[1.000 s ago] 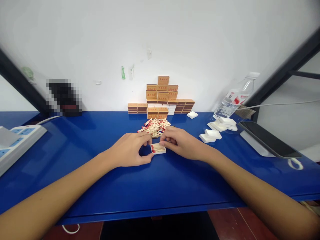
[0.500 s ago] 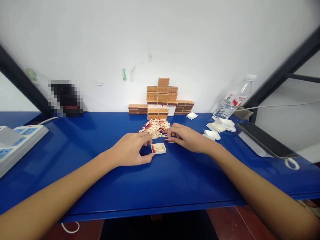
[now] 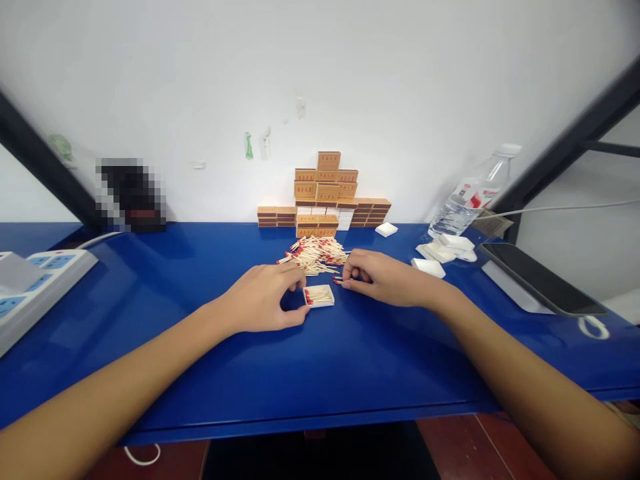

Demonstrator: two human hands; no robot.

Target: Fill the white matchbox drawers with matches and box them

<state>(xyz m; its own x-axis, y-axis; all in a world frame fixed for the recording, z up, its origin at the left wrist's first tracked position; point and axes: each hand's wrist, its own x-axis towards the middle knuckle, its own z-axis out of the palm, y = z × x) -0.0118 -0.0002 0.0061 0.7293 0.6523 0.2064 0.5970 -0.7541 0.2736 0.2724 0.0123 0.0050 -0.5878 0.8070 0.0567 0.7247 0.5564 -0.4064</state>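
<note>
A small white matchbox tray (image 3: 319, 295) with several red-tipped matches in it lies on the blue table (image 3: 320, 360). My left hand (image 3: 265, 297) holds its left end between thumb and fingers. Just right of the tray, my right hand (image 3: 383, 277) is curled with its fingertips pinched on a few matches, whose red tips show at the fingers. A loose pile of matches (image 3: 316, 255) lies just behind both hands.
Stacked brown matchboxes (image 3: 324, 197) stand against the wall. Empty white trays (image 3: 440, 253), a water bottle (image 3: 467, 200) and a phone on a stand (image 3: 537, 277) are at the right. A power strip (image 3: 30, 283) lies at the left edge.
My right hand has moved off the tray to the right, toward the match pile, and closed on a few matches. My left hand has kept hold of the tray.
</note>
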